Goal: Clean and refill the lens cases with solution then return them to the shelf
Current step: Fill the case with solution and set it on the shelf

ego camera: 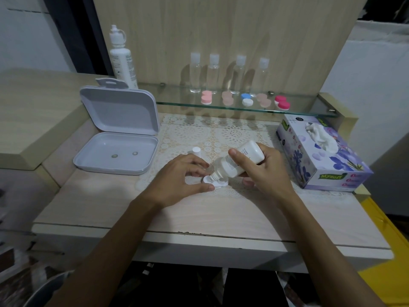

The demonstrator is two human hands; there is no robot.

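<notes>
Both forearms reach in over the table [88, 209]. Right hand [263, 171] grasps the small solution bottle [240, 161], tipped nozzle-down over the white lens case [215, 182] lying on the lace mat [221, 131]. Left hand [177, 177] steadies that case, thumb and fingertips curled at its edge. Just behind the left hand stands a white cap [196, 150]. Further left, an open grey box [117, 138] holds two lenses [124, 154]. Right side, a tissue box [321, 151]. Up on the glass shelf [177, 103]: coloured lens cases [246, 99], four clear bottles [226, 73], one tall solution bottle [121, 58].
</notes>
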